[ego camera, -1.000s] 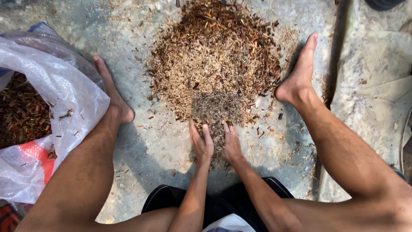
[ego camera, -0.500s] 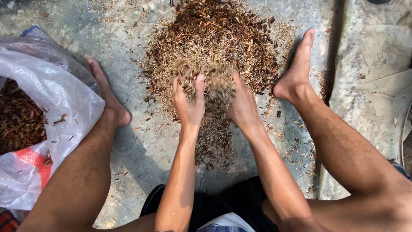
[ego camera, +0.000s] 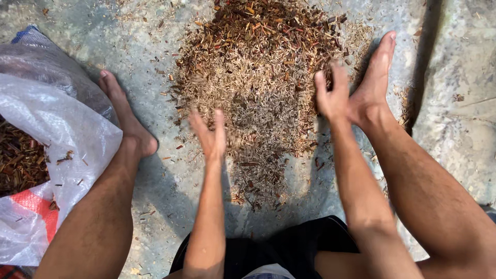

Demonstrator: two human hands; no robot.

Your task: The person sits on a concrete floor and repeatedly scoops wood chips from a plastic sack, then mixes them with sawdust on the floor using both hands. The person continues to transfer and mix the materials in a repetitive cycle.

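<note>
A wide heap of brown husks, chaff and reddish-brown bits (ego camera: pixel 263 77) lies on the concrete floor between my bare feet. My left hand (ego camera: pixel 209 134) hovers over the heap's near left edge, fingers apart and blurred, holding nothing. My right hand (ego camera: pixel 330 93) is raised at the heap's right side, palm facing in, fingers apart, close to my right foot (ego camera: pixel 374 77). Fine pale chaff sits nearest me; darker, coarser pieces lie at the far side. My left foot (ego camera: pixel 126 116) rests at the left, against the plastic sack.
A white woven plastic sack (ego camera: pixel 57 134) stands open at the left, holding dark brown dried pieces (ego camera: pixel 18 160). Scattered chaff dots the grey concrete floor (ego camera: pixel 454 119). A dark crack or shadow runs down the floor at the right.
Both hands were together at the heap's near tip, pushed forward into it, and have now spread apart, left hand to the left, right hand to the right edge.
</note>
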